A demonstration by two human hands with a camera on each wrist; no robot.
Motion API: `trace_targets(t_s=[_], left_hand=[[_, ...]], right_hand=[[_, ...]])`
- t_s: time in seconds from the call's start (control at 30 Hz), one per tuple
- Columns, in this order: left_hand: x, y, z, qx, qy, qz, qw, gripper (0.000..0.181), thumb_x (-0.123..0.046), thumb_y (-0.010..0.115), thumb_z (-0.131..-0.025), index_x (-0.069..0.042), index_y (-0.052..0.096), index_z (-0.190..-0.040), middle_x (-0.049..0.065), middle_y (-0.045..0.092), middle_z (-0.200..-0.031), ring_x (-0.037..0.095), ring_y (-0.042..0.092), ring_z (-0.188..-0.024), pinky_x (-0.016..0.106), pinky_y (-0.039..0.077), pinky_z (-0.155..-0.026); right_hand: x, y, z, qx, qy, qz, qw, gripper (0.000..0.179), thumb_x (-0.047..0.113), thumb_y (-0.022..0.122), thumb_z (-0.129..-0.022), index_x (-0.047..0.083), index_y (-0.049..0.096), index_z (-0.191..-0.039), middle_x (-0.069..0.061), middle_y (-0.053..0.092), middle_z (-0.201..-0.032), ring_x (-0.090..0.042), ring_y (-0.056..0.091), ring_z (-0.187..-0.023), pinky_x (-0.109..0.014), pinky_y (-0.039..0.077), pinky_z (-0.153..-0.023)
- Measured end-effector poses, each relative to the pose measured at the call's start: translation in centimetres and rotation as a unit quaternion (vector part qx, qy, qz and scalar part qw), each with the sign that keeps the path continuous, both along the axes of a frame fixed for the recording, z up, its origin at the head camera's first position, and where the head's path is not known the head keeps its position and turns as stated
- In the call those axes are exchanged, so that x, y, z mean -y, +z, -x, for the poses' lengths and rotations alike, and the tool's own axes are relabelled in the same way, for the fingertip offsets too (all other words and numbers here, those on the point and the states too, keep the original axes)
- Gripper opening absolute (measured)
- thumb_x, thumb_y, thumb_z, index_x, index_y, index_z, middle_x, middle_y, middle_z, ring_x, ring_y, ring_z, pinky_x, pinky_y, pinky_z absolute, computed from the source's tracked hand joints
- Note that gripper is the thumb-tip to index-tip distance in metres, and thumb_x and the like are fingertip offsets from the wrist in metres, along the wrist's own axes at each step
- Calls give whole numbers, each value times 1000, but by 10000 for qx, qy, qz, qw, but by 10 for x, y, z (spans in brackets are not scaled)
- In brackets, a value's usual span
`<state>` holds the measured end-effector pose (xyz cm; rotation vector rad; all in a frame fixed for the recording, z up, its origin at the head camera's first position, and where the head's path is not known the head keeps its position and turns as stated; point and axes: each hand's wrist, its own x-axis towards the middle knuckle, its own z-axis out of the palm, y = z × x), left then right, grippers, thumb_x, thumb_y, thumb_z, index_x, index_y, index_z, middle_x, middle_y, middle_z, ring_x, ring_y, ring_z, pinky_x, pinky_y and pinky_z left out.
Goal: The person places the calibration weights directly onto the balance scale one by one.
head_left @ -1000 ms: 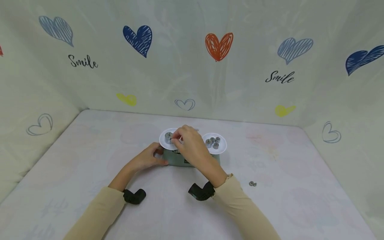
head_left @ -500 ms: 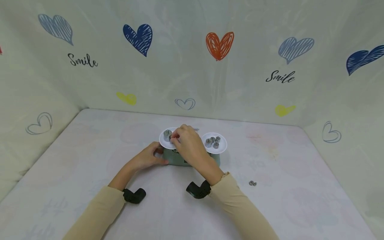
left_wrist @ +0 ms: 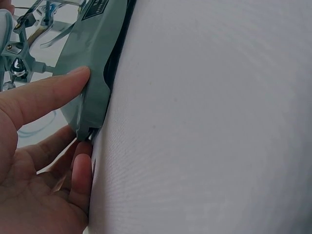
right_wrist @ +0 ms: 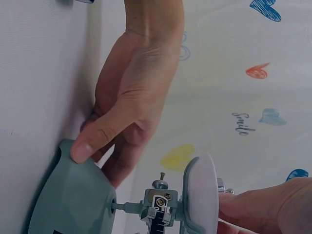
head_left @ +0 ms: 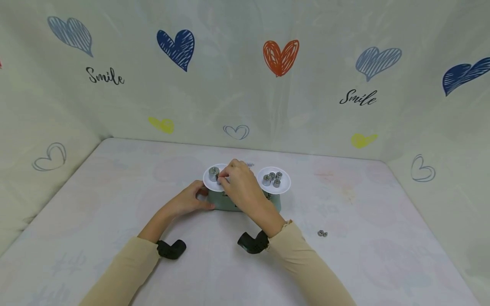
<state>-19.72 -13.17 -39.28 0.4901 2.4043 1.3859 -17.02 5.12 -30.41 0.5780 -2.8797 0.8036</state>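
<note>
A green balance scale (head_left: 229, 205) with two white pans stands on the table. My left hand (head_left: 186, 198) grips the left end of its base, thumb (left_wrist: 73, 83) on the near face and fingers behind and under the end. A large metal weight (head_left: 214, 173) stands upright on the left pan (head_left: 208, 185). Beside it, my right hand (head_left: 245, 187) pinches a small metal weight between thumb and fingertips, close over that pan; the fingers hide most of it. On the right pan (head_left: 286, 183) stand several smaller weights (head_left: 266, 180).
Two tiny metal weights (head_left: 322, 233) lie on the white table (head_left: 344, 263) to the right. A pale curtain (head_left: 229, 93) with printed hearts rises behind the table's far edge. The scale's arm and adjusting screw (right_wrist: 160, 184) show under the left pan.
My right hand has shifted slightly left, its fingertips remaining at the left pan. The right pan now sits slightly higher in view. The left hand keeps its grip on the base.
</note>
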Motion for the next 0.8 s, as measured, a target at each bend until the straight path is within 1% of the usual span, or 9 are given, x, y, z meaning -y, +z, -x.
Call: trace_targets(t_s=[0.2, 0.37, 0.43, 0.5, 0.7, 0.8], left_hand=[[0, 0, -1, 17, 34, 16, 10000, 63, -14, 76, -76, -1, 46, -130, 20, 45, -127, 36, 45, -113, 50, 38, -94], [0, 0, -1, 45, 68, 22, 10000, 65, -14, 76, -76, -2, 45, -131, 21, 44, -128, 36, 44, -114, 50, 38, -94], [0, 0, -1, 43, 74, 9, 10000, 64, -14, 76, -76, -2, 45, -131, 21, 44, -128, 37, 44, -114, 51, 38, -95], [-1, 1, -2, 36, 92, 12, 10000, 65, -14, 76, -76, -2, 45, -131, 21, 44, -128, 37, 44, -115, 51, 38, -95], [-2, 1, -3, 13, 173, 113, 9998, 66, -15, 76, -75, -2, 45, -132, 21, 44, -128, 37, 45, -115, 52, 37, -96], [-2, 1, -3, 18, 179, 109, 9998, 68, -14, 77, -74, -2, 44, -132, 22, 44, -129, 38, 44, -116, 53, 37, -96]], right_hand=[[0, 0, -1, -137, 7, 15, 9999, 15, 15, 63, -89, 5, 72, -94, -6, 60, -96, -17, 54, -89, -26, 47, -71], [-2, 4, -4, -131, 9, 132, 9998, 15, 14, 62, -89, 5, 71, -96, -6, 61, -97, -17, 56, -90, -24, 48, -72], [-4, 7, -7, -91, 1, 240, 9997, 16, 15, 62, -89, 5, 71, -98, -5, 60, -98, -16, 56, -89, -24, 48, -72], [-8, 10, -10, -142, -5, 346, 9993, 16, 15, 63, -89, 6, 70, -99, -5, 61, -98, -16, 56, -88, -24, 48, -73], [-29, 20, -21, -413, -33, 879, 9953, 13, 10, 65, -87, 7, 69, -99, -4, 61, -94, -18, 56, -85, -26, 49, -73], [-44, 24, -28, -616, -40, 1153, 9914, 14, 8, 66, -85, 6, 68, -98, -4, 62, -95, -15, 56, -82, -28, 50, -72]])
